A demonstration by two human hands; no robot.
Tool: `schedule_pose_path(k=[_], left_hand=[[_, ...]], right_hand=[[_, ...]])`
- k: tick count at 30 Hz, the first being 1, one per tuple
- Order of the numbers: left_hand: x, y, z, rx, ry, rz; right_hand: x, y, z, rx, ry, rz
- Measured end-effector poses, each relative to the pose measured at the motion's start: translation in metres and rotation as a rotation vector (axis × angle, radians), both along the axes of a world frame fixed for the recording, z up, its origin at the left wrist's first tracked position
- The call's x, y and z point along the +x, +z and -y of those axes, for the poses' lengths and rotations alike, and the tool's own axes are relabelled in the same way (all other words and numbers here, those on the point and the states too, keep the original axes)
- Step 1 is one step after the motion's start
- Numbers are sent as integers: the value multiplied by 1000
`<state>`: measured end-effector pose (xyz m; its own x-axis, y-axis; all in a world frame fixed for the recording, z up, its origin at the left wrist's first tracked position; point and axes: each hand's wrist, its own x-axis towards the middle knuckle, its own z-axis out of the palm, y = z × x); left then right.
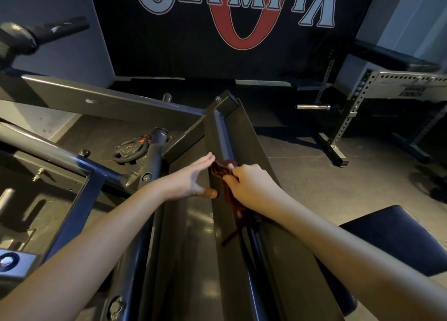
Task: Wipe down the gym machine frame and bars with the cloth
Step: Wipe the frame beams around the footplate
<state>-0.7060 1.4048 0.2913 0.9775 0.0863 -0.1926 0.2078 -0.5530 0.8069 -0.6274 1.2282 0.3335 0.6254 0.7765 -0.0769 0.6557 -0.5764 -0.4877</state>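
Dead ahead, the gym machine frame (108, 103) fills the view. Its centre beam (223, 137) has its long axis running near to far. The cloth (221, 175), dark red, is bunched on the beam's top edge with a tail trailing back toward me. My right hand (251, 187) is the nearer one, fingers curled round the bunch, wrist coming in from the right. My left hand (188, 179) is flat with fingers straight, touching the beam's left face just beside the cloth and gripping nothing. Next stroke, I reckon: along the beam, toward the far end.
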Motion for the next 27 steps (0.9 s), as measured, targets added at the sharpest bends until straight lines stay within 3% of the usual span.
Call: schedule_pose_path(k=[5, 10, 15, 21, 27], left_hand=[[-2, 0, -4, 59, -37, 21], [1, -3, -5, 77, -29, 28], [2, -4, -2, 121, -31, 4], [1, -3, -2, 87, 16, 25], [2, -2, 3, 56, 15, 0]], right_hand=[[28, 5, -22, 62, -27, -88], [8, 2, 13, 122, 37, -247], [-8, -4, 24, 97, 79, 39], [17, 1, -21, 157, -31, -32], [-2, -5, 15, 101, -52, -203]])
